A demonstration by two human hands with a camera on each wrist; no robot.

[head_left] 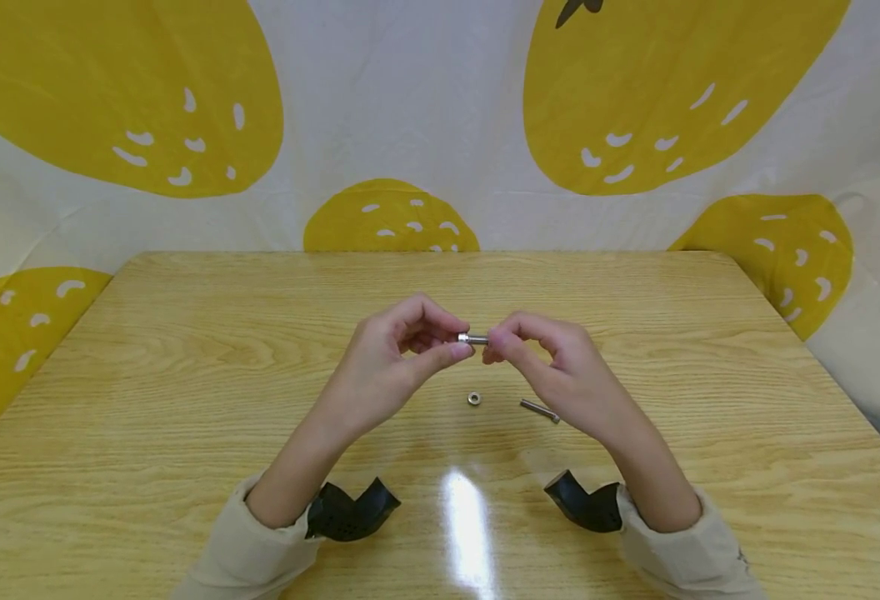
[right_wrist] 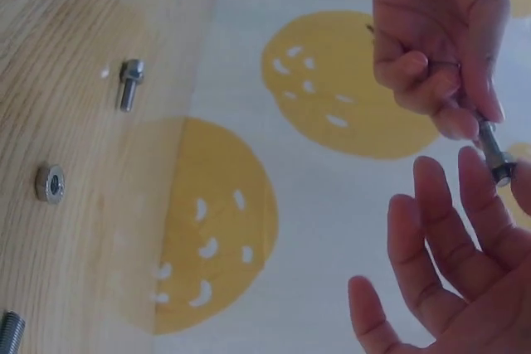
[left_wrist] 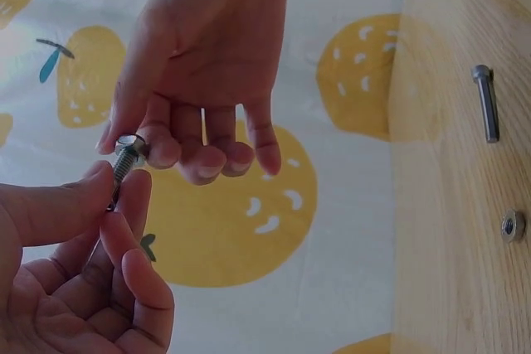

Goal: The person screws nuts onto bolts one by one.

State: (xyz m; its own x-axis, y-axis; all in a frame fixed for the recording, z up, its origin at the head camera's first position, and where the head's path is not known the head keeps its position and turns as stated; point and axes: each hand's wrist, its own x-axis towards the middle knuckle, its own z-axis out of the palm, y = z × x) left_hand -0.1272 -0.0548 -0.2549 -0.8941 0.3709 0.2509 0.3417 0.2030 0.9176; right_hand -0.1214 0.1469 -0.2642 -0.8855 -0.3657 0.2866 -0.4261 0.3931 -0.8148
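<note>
In the head view my left hand (head_left: pixel 380 367) and right hand (head_left: pixel 560 358) meet over the table, with a metal bolt (head_left: pixel 477 339) lying between their fingertips. Thumb and finger of the left hand pinch the head end of the bolt. At its threaded end sits a hex nut (left_wrist: pixel 131 147), between the right thumb and index finger; the other right fingers are spread in the right wrist view. Below the hands, a loose nut (head_left: pixel 473 399) lies on the tabletop beside another bolt (head_left: pixel 540 411).
A further short bolt (right_wrist: pixel 129 84) lies on the wooden table (head_left: pixel 185 400), visible in the right wrist view. Behind the table hangs a white cloth (head_left: pixel 410 100) with yellow fruit shapes. Black curved mounts (head_left: pixel 353 510) extend from both wrists.
</note>
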